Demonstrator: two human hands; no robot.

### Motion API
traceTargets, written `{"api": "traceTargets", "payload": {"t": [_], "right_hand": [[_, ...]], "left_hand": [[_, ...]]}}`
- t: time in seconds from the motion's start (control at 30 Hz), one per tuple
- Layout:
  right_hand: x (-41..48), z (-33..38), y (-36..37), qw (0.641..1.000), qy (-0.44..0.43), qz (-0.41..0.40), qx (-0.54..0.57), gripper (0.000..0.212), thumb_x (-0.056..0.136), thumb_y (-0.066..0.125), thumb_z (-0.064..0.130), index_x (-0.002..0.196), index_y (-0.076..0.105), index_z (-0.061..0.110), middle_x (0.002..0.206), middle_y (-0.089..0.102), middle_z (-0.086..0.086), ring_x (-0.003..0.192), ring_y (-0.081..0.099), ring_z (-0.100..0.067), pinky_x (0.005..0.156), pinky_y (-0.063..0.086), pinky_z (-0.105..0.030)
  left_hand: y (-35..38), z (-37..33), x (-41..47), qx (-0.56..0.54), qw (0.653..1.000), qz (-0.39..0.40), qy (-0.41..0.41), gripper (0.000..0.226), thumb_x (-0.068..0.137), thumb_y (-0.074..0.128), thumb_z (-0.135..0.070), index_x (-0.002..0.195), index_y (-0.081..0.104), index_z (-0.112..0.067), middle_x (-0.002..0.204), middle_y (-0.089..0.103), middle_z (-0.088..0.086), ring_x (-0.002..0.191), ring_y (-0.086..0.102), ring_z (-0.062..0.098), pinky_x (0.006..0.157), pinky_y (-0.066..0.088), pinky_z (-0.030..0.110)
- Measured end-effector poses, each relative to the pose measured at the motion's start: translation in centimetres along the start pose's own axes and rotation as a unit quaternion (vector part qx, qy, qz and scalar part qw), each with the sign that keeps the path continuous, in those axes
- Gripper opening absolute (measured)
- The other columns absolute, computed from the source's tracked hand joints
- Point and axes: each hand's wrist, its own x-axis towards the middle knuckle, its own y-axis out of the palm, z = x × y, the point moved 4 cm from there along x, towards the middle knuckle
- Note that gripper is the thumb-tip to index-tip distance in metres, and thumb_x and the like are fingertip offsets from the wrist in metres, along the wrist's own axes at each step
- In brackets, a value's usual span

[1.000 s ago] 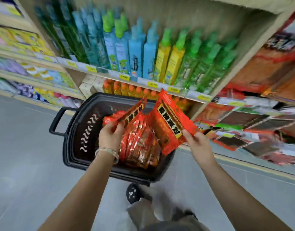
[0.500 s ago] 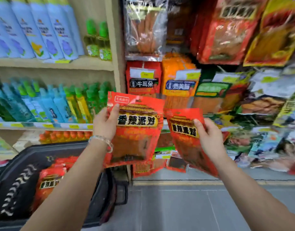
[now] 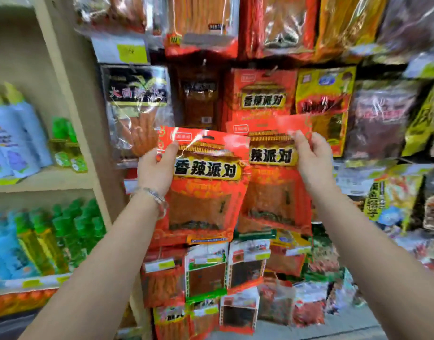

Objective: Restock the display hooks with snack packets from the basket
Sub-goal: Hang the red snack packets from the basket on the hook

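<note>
Gripping two glossy rectangular packets [image 3: 206, 182]

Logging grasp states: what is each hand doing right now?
Left hand: grips a red snack packet at its upper edge.
Right hand: pinches a second red packet near its top.

upper shelf [image 3: 51, 179] carrying pale blue bottles [image 3: 17, 148] | lower shelf [image 3: 39, 282] holding green and yellow bottles [image 3: 63, 236] | display rack [image 3: 248, 62] carrying hanging snack packets [image 3: 260, 99]
</note>
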Motion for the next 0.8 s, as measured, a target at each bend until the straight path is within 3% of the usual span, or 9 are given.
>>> {"api": "traceTargets", "payload": {"t": [0.07,0.17,0.23,0.3,0.47,0.63,0.8], "right_hand": [[2.9,0.1,0.2,1.000,-0.001,-0.018,0.014,0.028,0.098,0.049,0.026,0.075,0.057,0.012,0.073,0.052,0.002,0.070,0.046,-0.004,0.065,0.034,-0.028],[6.6,0.2,0.6,0.998,0.013,-0.035,0.049,0.030,0.096,0.051,0.031,0.070,0.049,0.016,0.066,0.040,0.007,0.058,0.035,0.000,0.058,0.027,-0.027],[8.9,0.2,0.8,0.996,0.027,-0.043,0.077,0.034,0.092,0.052,0.037,0.069,0.047,0.012,0.069,0.038,0.004,0.063,0.034,-0.006,0.061,0.025,-0.029],[10.9,0.2,1.1,0.993,0.037,-0.045,0.101,0.035,0.090,0.051,0.039,0.063,0.039,0.021,0.065,0.035,0.005,0.062,0.033,-0.009,0.063,0.025,-0.031],[14.4,-0.8,2.0,0.978,0.085,-0.040,0.185,0.025,0.091,0.055,0.033,0.068,0.052,0.022,0.074,0.056,0.001,0.077,0.051,-0.019,0.072,0.040,-0.036],[16.1,-1.9,2.8,0.969,0.126,-0.024,0.212,0.027,0.089,0.057,0.025,0.063,0.048,0.023,0.058,0.052,0.005,0.062,0.050,-0.018,0.063,0.038,-0.031],[16.5,-3.6,3.1,0.976,0.131,-0.018,0.171,0.022,0.089,0.058,0.028,0.075,0.046,0.016,0.076,0.042,-0.009,0.072,0.042,-0.022,0.067,0.033,-0.035]], "left_hand": [[1.6,-1.0,1.6,-0.014,1.000,0.007,0.010,0.041,0.076,0.055,-0.056,0.049,0.049,-0.026,0.052,0.048,-0.011,0.054,0.043,0.010,0.055,0.034,0.029],[3.8,-2.4,3.8,-0.036,0.999,0.015,0.023,0.037,0.074,0.056,-0.056,0.048,0.055,-0.029,0.051,0.049,-0.013,0.050,0.044,0.007,0.048,0.034,0.024],[5.3,-2.6,5.2,-0.077,0.996,0.033,0.017,0.030,0.071,0.058,-0.056,0.055,0.062,-0.031,0.064,0.058,-0.002,0.062,0.053,0.015,0.057,0.042,0.028],[6.6,-2.8,6.2,-0.088,0.995,0.056,0.012,0.035,0.066,0.059,-0.061,0.065,0.061,-0.026,0.072,0.056,0.007,0.067,0.053,0.019,0.063,0.043,0.034],[8.6,-2.7,8.1,-0.113,0.992,0.062,-0.002,0.046,0.063,0.059,-0.065,0.078,0.057,-0.021,0.079,0.054,0.003,0.069,0.050,0.020,0.065,0.041,0.036],[10.2,-3.0,8.7,-0.144,0.987,0.071,-0.024,0.042,0.065,0.063,-0.060,0.080,0.058,-0.021,0.082,0.057,0.006,0.070,0.055,0.025,0.065,0.047,0.043],[11.5,-3.4,8.9,-0.163,0.984,0.071,-0.028,0.039,0.069,0.063,-0.058,0.081,0.060,-0.021,0.084,0.059,0.007,0.073,0.057,0.026,0.065,0.049,0.044]]}}
